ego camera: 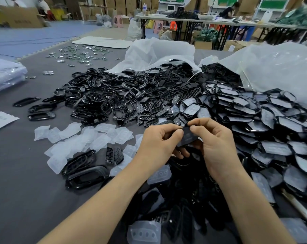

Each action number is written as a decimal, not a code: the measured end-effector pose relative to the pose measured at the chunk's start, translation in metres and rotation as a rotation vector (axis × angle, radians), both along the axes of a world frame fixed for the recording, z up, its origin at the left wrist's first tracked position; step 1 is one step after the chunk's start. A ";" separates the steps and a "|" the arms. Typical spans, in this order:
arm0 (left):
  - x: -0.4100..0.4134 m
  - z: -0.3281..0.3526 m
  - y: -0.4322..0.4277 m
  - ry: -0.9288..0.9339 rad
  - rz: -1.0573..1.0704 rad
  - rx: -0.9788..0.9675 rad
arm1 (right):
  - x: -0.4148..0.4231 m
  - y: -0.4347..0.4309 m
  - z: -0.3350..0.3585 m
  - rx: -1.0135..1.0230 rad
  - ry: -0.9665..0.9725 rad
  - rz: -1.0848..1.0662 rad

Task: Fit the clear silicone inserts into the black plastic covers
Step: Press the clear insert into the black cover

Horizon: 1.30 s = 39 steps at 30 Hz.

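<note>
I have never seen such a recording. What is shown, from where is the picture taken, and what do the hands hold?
No machine here: a person works with bare hands. The single picture comes from a camera on the person's head, looking forward and down. The left hand and right hand together pinch one black plastic cover, seemingly with an insert on it. On the grey table lie loose clear silicone inserts, a heap of black covers, and, at the right, a pile of fitted covers.

A small assembly workshop: heaps of black plastic covers [114, 95] spill from big white bags [149, 51] mid-frame, cardboard boxes [121, 1] stack along the top edge, and a worker [228, 11] sits at long folding tables [237, 23], upper right.
</note>
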<state>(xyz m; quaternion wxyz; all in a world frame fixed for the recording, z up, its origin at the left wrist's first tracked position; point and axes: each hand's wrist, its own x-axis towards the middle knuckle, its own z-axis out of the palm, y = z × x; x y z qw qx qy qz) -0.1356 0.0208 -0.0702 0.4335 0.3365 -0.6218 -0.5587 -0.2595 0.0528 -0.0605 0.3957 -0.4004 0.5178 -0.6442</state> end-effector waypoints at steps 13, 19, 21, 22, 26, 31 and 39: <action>-0.002 0.000 0.003 0.091 0.016 0.057 | -0.001 0.000 0.001 -0.016 -0.069 -0.015; -0.002 -0.001 0.003 0.092 0.030 0.042 | 0.000 -0.001 0.000 -0.012 -0.132 0.007; -0.002 -0.002 0.003 0.102 0.017 0.039 | 0.000 -0.001 0.000 -0.025 -0.146 0.012; -0.002 -0.002 0.003 0.100 0.008 0.036 | -0.001 -0.001 0.000 -0.037 -0.144 0.010; -0.002 -0.002 0.003 0.086 -0.006 0.025 | -0.003 -0.001 -0.001 -0.059 -0.114 0.002; -0.003 -0.005 0.002 0.073 0.058 -0.051 | -0.005 -0.002 -0.003 -0.087 -0.106 -0.009; -0.004 -0.005 0.000 0.113 0.069 -0.032 | -0.004 -0.003 -0.005 -0.092 -0.029 -0.085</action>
